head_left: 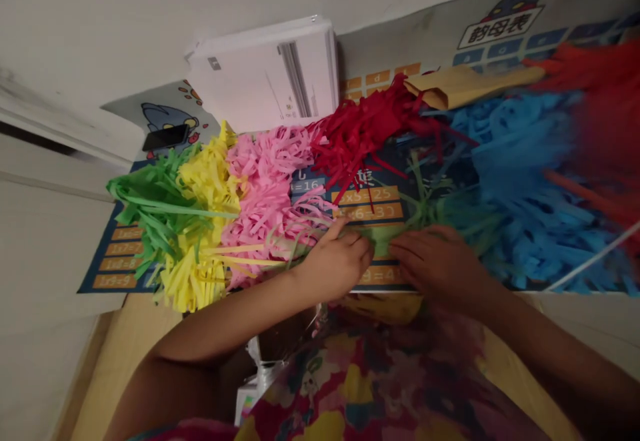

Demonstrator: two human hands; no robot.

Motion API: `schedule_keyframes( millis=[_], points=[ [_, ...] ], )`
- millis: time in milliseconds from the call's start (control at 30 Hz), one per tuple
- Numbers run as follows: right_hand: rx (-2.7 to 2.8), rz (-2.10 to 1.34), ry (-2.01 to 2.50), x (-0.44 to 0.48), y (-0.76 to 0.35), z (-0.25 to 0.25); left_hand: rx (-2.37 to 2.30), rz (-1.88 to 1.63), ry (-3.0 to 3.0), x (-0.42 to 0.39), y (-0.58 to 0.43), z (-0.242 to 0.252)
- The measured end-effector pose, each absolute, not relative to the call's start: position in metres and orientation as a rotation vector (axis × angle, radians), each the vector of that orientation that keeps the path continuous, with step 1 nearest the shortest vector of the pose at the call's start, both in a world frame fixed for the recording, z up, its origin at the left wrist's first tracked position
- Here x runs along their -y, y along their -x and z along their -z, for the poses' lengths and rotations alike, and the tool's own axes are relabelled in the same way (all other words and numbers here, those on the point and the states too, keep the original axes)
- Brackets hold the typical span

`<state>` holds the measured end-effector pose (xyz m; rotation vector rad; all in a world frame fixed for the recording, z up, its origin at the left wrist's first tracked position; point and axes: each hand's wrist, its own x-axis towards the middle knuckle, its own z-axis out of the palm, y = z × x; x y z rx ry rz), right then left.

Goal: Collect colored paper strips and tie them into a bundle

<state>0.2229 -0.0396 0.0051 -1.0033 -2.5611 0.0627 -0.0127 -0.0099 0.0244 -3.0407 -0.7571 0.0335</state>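
Note:
Between my two hands stretches a strip of light green fringed tissue paper (383,238), its cut strands spreading out at both ends. My left hand (337,259) is closed around its left part. The fingers of my right hand (437,262) are pressed together on the right part; this hand is slightly blurred. Just left of my left hand lie pink paper tassels (260,191), then yellow ones (200,228) and a darker green bunch (155,194). Blue fringed paper (530,188) is heaped beside my right hand. Dark red fringe (367,128) lies farther back.
A white box-like stack (265,74) stands against the wall at the back. A dark phone (166,137) rests at the back left. Tan paper (465,84) and bright red fringe (605,94) lie at the right. A printed mat (367,194) covers the table.

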Motion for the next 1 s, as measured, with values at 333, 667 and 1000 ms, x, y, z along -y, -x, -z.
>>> schedule_keyframes(
  millis=[333,667,1000],
  points=[
    [2.524,-0.224,1.24,0.011,-0.226,0.001,1.043,0.069,2.911,0.007,0.002,-0.015],
    [2.524,0.11,1.117,0.026,-0.216,0.012,1.088,0.339,2.886,0.013,0.022,-0.009],
    [2.237,-0.436,1.385,0.015,-0.238,0.026,1.391,0.368,3.071,-0.006,0.042,-0.008]
  ],
)
